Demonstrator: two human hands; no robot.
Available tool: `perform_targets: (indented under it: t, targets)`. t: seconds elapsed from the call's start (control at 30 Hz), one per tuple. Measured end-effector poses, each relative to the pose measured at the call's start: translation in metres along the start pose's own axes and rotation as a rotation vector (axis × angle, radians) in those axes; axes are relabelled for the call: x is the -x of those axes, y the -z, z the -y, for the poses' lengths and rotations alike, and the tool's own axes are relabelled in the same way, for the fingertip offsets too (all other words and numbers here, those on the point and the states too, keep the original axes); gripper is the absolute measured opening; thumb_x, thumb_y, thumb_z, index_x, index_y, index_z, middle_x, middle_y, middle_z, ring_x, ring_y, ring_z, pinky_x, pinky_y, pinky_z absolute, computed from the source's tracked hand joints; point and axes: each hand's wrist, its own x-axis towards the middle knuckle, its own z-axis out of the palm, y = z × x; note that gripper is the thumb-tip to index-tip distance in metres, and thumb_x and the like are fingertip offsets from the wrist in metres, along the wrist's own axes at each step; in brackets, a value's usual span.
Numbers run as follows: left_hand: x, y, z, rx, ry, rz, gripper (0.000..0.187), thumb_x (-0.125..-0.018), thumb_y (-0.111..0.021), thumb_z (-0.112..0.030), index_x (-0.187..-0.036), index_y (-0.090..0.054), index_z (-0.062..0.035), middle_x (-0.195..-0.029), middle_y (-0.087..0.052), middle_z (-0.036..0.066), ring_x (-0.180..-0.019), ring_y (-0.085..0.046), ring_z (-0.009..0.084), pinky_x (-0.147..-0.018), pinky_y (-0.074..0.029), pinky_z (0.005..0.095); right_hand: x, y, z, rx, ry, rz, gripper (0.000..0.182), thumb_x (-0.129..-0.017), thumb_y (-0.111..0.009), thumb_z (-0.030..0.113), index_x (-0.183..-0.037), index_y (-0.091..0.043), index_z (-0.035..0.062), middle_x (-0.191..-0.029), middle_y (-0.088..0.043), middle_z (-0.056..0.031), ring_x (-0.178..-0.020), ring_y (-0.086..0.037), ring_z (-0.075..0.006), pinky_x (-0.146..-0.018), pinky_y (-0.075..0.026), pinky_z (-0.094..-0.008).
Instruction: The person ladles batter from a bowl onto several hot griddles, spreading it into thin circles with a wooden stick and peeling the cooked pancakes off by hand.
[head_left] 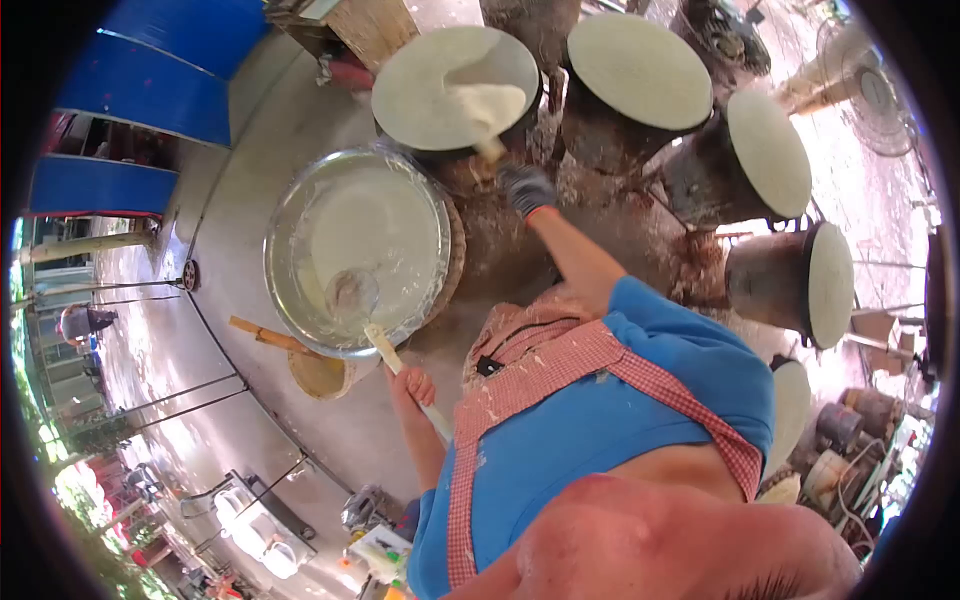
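My right hand (528, 190), in a dark glove with an orange cuff, grips the handle of a scraper-like tool (490, 108). Its wide pale head is blurred over the round, pale top of a drum-like pot (420, 95). A greyer patch shows on that surface beyond the tool. My bare left hand (410, 388) wraps round the light handle of a long ladle (384, 345). The ladle's round bowl rests in the whitish liquid of a big metal basin (272, 255), near the rim closest to me. White splashes mark the basin's inner wall.
More dark pots with pale round tops curve away to the right, including a large one (640, 70) and another (770, 150). Beside the basin stands a small bucket (315, 375) with a wooden stick (270, 335) across it. Blue panels (150, 80) stand at far left.
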Motion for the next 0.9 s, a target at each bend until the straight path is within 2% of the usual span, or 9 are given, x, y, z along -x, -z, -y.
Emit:
perform_targets:
  t: [0.07, 0.13, 0.3, 0.43, 0.6, 0.67, 0.73, 0.8, 0.9]
  targets:
    - [-0.006, -0.005, 0.001, 0.152, 0.036, 0.088, 0.04, -0.087, -0.037, -0.011, -0.123, -0.033, -0.0272, -0.052, -0.03, -0.002, -0.034, -0.027, 0.0049, -0.027, -0.024, 0.0172, 0.008, 0.0, 0.041, 0.21, 0.202, 0.256, 0.031, -0.08, -0.046, 0.029, -0.106, -0.056, 0.0163, -0.091, -0.059, -0.0146, -0.082, -0.057, -0.0299, -0.073, -0.044, -0.0367]
    - [-0.002, 0.001, 0.003, 0.13, 0.017, 0.081, 0.04, -0.088, -0.038, -0.014, -0.125, -0.032, -0.0274, -0.053, -0.029, -0.003, -0.035, -0.026, 0.0041, -0.029, -0.023, 0.0168, -0.008, 0.021, 0.009, 0.342, 0.103, 0.337, 0.031, -0.078, -0.046, 0.03, -0.104, -0.057, 0.0145, -0.094, -0.059, -0.0126, -0.084, -0.057, -0.0291, -0.074, -0.044, -0.037]
    - [-0.013, -0.014, 0.017, 0.074, -0.004, 0.069, 0.038, -0.088, -0.038, -0.013, -0.123, -0.033, -0.0261, -0.052, -0.029, -0.004, -0.034, -0.025, 0.0042, -0.028, -0.022, 0.0168, -0.067, 0.052, -0.024, 0.162, 0.037, 0.091, 0.03, -0.079, -0.045, 0.033, -0.1, -0.058, 0.0145, -0.093, -0.059, -0.0123, -0.084, -0.057, -0.0295, -0.074, -0.044, -0.0384]
    - [-0.03, -0.044, 0.023, 0.159, 0.066, -0.035, 0.039, -0.087, -0.038, -0.012, -0.124, -0.031, -0.0224, -0.052, -0.028, -0.004, -0.036, -0.024, 0.004, -0.03, -0.022, 0.0168, -0.042, 0.03, 0.009, 0.194, 0.266, 0.221, 0.035, -0.08, -0.044, 0.037, -0.105, -0.056, 0.0155, -0.095, -0.059, -0.0125, -0.086, -0.057, -0.0293, -0.075, -0.044, -0.0376]
    - [-0.011, -0.088, 0.012, -0.168, -0.098, 0.051, 0.045, -0.087, -0.037, -0.011, -0.129, -0.026, -0.0201, -0.052, -0.026, -0.004, -0.039, -0.024, 0.0028, -0.033, -0.02, 0.0163, -0.096, 0.07, -0.069, 0.304, 0.076, 0.341, 0.035, -0.08, -0.046, 0.038, -0.105, -0.057, 0.0167, -0.096, -0.059, -0.0124, -0.086, -0.057, -0.028, -0.077, -0.044, -0.0345]
    - [-0.01, -0.103, 0.013, -0.129, -0.118, 0.041, 0.042, -0.088, -0.037, -0.011, -0.128, -0.028, -0.0166, -0.053, -0.025, -0.005, -0.041, -0.024, 0.0027, -0.035, -0.02, 0.0158, -0.109, 0.064, -0.029, 0.255, 0.097, 0.207, 0.033, -0.08, -0.046, 0.037, -0.104, -0.057, 0.0171, -0.095, -0.059, -0.013, -0.085, -0.058, -0.0278, -0.076, -0.044, -0.034]
    - [-0.023, -0.108, 0.02, -0.053, -0.017, 0.0, 0.038, -0.088, -0.037, -0.013, -0.126, -0.032, -0.0159, -0.053, -0.026, -0.005, -0.041, -0.024, 0.0028, -0.036, -0.02, 0.016, -0.095, 0.063, -0.007, 0.219, 0.129, 0.063, 0.032, -0.08, -0.047, 0.035, -0.104, -0.058, 0.0176, -0.094, -0.06, -0.0135, -0.084, -0.058, -0.0275, -0.075, -0.045, -0.0335]
    - [-0.049, -0.092, 0.02, 0.005, 0.051, -0.009, 0.035, -0.089, -0.037, -0.015, -0.124, -0.035, -0.0153, -0.054, -0.026, -0.005, -0.041, -0.024, 0.0029, -0.036, -0.021, 0.0163, -0.062, 0.063, 0.018, 0.516, 0.221, 0.513, 0.031, -0.079, -0.049, 0.034, -0.103, -0.059, 0.0174, -0.093, -0.059, -0.0153, -0.082, -0.058, -0.0283, -0.073, -0.045, -0.0337]
    - [-0.069, -0.051, 0.026, 0.064, 0.272, 0.065, 0.02, -0.09, -0.038, -0.018, -0.108, -0.045, -0.0133, -0.054, -0.025, -0.006, -0.04, -0.024, 0.0032, -0.036, -0.021, 0.017, -0.067, 0.046, -0.075, 0.122, 0.142, 0.372, 0.028, -0.079, -0.048, 0.03, -0.102, -0.059, 0.017, -0.089, -0.06, -0.0164, -0.079, -0.058, -0.0298, -0.071, -0.046, -0.0356]
